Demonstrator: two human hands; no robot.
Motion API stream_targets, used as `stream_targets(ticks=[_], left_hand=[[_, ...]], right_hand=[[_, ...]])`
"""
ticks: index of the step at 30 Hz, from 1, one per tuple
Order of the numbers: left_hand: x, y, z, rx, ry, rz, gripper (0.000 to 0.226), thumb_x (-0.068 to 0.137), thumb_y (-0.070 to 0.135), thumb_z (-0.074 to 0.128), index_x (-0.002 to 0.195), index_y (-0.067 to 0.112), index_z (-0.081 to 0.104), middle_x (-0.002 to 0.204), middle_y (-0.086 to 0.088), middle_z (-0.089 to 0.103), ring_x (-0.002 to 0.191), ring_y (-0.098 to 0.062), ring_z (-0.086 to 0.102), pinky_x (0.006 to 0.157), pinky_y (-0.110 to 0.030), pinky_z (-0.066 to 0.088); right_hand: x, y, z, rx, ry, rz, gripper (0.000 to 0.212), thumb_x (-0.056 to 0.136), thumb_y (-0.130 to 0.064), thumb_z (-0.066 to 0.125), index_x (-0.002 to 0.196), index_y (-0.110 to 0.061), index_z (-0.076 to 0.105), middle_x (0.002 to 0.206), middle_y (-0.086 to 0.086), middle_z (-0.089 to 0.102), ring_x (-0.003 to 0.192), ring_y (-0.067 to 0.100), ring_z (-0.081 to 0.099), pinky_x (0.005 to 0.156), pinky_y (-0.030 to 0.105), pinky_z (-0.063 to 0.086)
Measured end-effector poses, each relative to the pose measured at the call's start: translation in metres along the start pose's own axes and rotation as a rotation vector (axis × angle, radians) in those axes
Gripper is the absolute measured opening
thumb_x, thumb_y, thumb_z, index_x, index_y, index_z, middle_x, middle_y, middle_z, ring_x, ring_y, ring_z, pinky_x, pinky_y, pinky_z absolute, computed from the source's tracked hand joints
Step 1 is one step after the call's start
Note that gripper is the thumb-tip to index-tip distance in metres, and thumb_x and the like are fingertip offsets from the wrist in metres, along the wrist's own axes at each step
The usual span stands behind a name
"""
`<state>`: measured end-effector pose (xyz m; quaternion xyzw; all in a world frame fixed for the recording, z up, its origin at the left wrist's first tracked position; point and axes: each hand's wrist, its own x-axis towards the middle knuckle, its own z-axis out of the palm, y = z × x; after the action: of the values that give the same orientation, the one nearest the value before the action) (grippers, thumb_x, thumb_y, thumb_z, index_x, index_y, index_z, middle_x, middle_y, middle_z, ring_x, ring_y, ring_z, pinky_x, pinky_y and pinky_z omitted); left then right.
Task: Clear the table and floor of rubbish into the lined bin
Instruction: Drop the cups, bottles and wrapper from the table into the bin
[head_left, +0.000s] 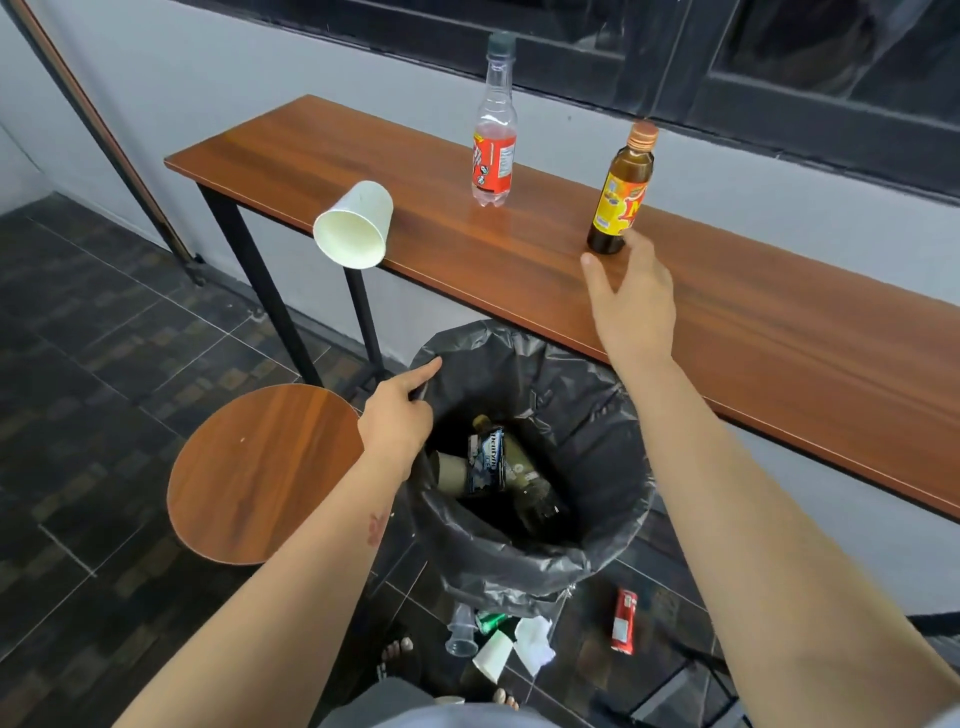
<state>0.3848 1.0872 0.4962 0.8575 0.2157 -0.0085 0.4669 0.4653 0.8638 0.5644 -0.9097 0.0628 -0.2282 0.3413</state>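
A bin lined with a black bag (597, 467) stands under the long wooden table (753, 332) and holds bottles and a wrapper. My left hand (397, 415) grips the liner at the bin's left rim, forefinger pointing out. My right hand (631, 301) reaches over the table with fingers apart, its fingertips just beside the base of a brown glass bottle (621, 192), holding nothing. A clear plastic bottle with a red label (493, 135) stands further left. A white paper cup (353, 226) lies on its side at the table's front edge.
On the floor in front of the bin lie a red can (623, 621), a white paper cup (492, 654), crumpled paper (535, 642), a clear plastic cup (461, 631) and a green wrapper (491, 620). A round wooden stool (260, 473) stands to the bin's left.
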Motion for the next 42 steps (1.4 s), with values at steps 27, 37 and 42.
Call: stream_targets(ticks=[27,37,42], left_hand=[[0.074,0.007,-0.01,0.056,-0.05,0.016,0.072,0.087,-0.01,0.034,0.126,0.045,0.06,0.134,0.003,0.058,0.053,-0.015,0.055,0.031,-0.012,0.03],[0.048,0.0,-0.021,0.026,-0.028,0.01,0.077,0.083,-0.008,0.032,0.124,0.05,0.058,0.135,0.004,0.057,0.064,-0.02,0.06,0.04,-0.019,0.035],[0.033,-0.005,-0.03,0.055,-0.01,0.063,0.078,0.079,-0.007,0.032,0.123,0.052,0.058,0.134,0.008,0.059,0.097,-0.026,0.064,0.063,-0.028,0.045]], right_hand=[[0.052,-0.015,0.043,0.382,-0.113,0.166,0.051,0.079,-0.047,0.072,0.12,-0.029,0.047,0.105,-0.016,0.058,0.091,-0.001,0.057,0.072,0.014,0.042],[-0.006,-0.048,-0.004,0.284,-1.056,-0.009,0.049,0.068,-0.052,0.079,0.11,-0.037,0.059,0.103,-0.015,0.071,0.094,0.001,0.068,0.075,0.018,0.054],[-0.059,-0.037,0.045,-0.344,-1.215,-0.085,0.045,0.071,-0.051,0.077,0.096,-0.017,0.059,0.094,0.003,0.066,0.08,0.018,0.064,0.066,0.03,0.052]])
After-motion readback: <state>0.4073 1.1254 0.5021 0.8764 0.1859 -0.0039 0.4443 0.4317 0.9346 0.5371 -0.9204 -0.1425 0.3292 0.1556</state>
